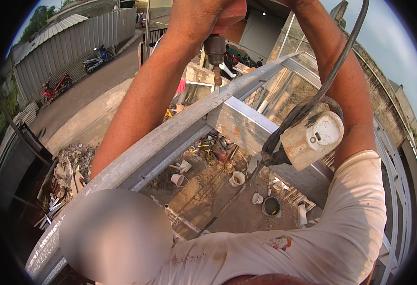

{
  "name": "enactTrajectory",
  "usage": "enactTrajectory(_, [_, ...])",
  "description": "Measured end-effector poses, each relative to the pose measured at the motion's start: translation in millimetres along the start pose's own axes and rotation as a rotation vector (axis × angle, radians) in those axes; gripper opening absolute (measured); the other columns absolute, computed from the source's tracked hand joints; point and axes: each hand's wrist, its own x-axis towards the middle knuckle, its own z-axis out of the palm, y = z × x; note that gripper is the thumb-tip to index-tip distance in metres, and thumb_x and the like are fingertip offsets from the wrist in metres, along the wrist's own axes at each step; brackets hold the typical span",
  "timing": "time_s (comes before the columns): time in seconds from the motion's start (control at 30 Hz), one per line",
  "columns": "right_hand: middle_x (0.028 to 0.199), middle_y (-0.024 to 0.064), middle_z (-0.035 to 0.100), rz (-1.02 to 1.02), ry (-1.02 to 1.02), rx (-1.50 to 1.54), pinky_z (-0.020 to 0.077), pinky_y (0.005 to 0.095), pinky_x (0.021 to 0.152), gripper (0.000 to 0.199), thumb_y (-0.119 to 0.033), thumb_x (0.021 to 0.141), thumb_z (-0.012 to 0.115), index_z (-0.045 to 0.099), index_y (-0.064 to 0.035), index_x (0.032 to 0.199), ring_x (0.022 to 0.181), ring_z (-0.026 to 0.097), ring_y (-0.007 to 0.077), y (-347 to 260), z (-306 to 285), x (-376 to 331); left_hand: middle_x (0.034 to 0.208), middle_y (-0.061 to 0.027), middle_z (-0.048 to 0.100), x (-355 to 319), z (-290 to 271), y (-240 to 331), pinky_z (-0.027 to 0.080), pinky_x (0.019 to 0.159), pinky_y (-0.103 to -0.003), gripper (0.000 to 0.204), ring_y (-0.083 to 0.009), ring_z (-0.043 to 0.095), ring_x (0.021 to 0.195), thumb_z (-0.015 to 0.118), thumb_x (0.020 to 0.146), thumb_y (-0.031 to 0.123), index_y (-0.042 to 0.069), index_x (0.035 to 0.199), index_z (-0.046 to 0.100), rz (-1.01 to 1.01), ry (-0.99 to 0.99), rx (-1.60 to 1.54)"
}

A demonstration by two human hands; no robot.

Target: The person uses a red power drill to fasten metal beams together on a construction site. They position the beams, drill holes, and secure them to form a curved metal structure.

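Note:
At the top edge my left hand (pixel 195 18) is closed around the red body of a power drill (pixel 231 16). The drill's dark chuck (pixel 214 49) points down, with a brass-coloured bit holder and a thin fastener or bit below it. That tip meets the upper face of a curved grey metal beam (pixel 170 122). Only the wrist of my right hand (pixel 295 3) shows at the top edge; its fingers are out of sight. Beside my right forearm hangs a dirty white socket box (pixel 312 141), with a black cable (pixel 334 71) knotted by it.
A wide silver metal channel (pixel 246 126) crosses behind the curved beam. Far below lie buckets (pixel 237 178), a dark tub (pixel 271 206) and rubble (pixel 77 164). Motorbikes (pixel 99 59) stand by a corrugated fence (pixel 75 42). A blurred round patch (pixel 116 237) hides the lower left.

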Motion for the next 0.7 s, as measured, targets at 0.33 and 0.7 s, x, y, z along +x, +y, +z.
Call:
enactTrajectory(0.33, [0.102, 0.0026, 0.057, -0.074, -0.005, -0.162, 0.0461, 0.0353, 0.094, 0.035, -0.027, 0.083, 0.075, 0.057, -0.0098, 0.107, 0.099, 0.056, 0.0142, 14.3, -4.5, 13.3, 0.091, -0.0045, 0.057, 1.4, -8.7, -0.7, 0.046, 0.066, -0.027, 0.046, -0.0127, 0.055, 0.078, 0.067, 0.084, 0.034, 0.001, 0.114, 0.056, -0.083, -0.077, -0.118])
enactTrajectory(0.7, [0.103, 0.0051, 0.057, -0.081, 0.045, -0.313, 0.0482, 0.0367, 0.097, 0.044, -0.035, 0.083, 0.076, 0.055, -0.0077, 0.111, 0.100, 0.058, 0.0160, 8.4, -0.4, 20.5, 0.103, -0.0128, 0.056, -2.4, -9.9, 7.9, 0.049, 0.073, -0.034, 0.062, -0.0201, 0.057, 0.089, 0.064, 0.082, 0.038, -0.003, 0.126, 0.048, -0.103, -0.025, -0.020])
